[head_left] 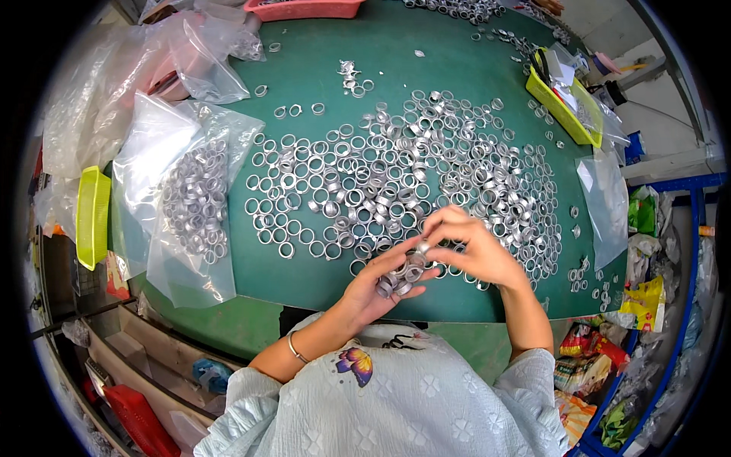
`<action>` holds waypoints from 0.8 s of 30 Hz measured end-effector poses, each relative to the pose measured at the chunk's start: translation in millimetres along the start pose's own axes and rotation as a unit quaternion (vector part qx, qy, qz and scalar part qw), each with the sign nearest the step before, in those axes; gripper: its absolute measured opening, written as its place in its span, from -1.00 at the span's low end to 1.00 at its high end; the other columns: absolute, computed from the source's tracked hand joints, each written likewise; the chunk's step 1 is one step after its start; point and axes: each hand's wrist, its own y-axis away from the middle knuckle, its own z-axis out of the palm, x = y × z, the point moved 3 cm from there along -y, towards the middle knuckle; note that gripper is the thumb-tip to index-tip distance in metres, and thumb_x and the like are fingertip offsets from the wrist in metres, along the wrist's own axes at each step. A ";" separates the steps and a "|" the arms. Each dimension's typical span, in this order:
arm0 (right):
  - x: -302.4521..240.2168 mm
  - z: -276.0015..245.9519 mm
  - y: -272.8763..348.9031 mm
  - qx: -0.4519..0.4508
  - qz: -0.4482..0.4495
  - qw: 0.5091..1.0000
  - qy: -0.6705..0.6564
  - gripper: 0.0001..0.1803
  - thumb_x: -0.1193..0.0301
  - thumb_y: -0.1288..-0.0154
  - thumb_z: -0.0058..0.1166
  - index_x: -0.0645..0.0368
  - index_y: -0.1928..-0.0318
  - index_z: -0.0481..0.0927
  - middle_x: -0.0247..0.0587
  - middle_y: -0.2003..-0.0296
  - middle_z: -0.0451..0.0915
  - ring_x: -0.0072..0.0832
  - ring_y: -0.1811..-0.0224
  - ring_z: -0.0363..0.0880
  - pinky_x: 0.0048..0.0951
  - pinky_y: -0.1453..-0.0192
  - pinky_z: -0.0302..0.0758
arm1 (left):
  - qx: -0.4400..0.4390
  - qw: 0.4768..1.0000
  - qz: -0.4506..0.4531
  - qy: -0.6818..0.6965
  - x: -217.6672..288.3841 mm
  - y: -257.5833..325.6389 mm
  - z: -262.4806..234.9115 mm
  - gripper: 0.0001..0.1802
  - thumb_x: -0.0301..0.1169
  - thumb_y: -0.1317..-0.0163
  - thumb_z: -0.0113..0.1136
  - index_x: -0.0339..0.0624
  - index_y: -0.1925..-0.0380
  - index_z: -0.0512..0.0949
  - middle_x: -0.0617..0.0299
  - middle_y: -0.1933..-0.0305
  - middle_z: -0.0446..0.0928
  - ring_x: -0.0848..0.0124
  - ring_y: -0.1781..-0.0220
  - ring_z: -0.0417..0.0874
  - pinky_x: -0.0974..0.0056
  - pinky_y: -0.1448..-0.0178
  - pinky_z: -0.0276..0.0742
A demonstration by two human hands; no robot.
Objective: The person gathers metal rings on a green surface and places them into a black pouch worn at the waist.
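Two bare hands meet over the near edge of a green table point(320, 61). The left hand point(373, 286) is turned palm up and cupped, and a short stack of silver metal rings point(403, 273) lies along its fingers, resting in the curl of the hand. The right hand point(472, 247) comes in from the other side with its fingers bent close together, pinching at the top end of that stack; whether it grips a single ring or only touches the stack cannot be told. A thin bangle point(293, 346) sits on the left wrist, and both forearms come out of pale blue textured sleeves.

Just beyond the hands a broad spread of loose rings point(381, 167) covers the middle of the table, most lying flat, some heaped on each other. A smaller cluster of rings point(352, 76) lies apart, farther off. To the left of the spread, a clear plastic bag point(194, 198) holds many more rings, with other crumpled clear bags behind it. A yellow-green basket point(91, 217) stands at the far left edge, and a yellow-green tray point(563, 103) with odds and ends stands at the right of the table. A pink tray point(304, 9) shows at the far edge.
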 end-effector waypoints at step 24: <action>29.0 -32.3 11.5 0.269 0.033 0.897 0.348 -0.76 0.66 -0.04 0.00 0.22 0.23 0.54 -0.11 0.15 0.49 -0.18 0.04 0.41 -0.23 -0.07 0.31 | -0.061 0.996 -0.011 -0.065 -12.4 15.4 -14.3 -0.76 -0.33 -0.30 0.06 -0.22 0.12 0.49 0.12 0.17 0.50 0.41 0.39 0.50 0.49 0.58 0.32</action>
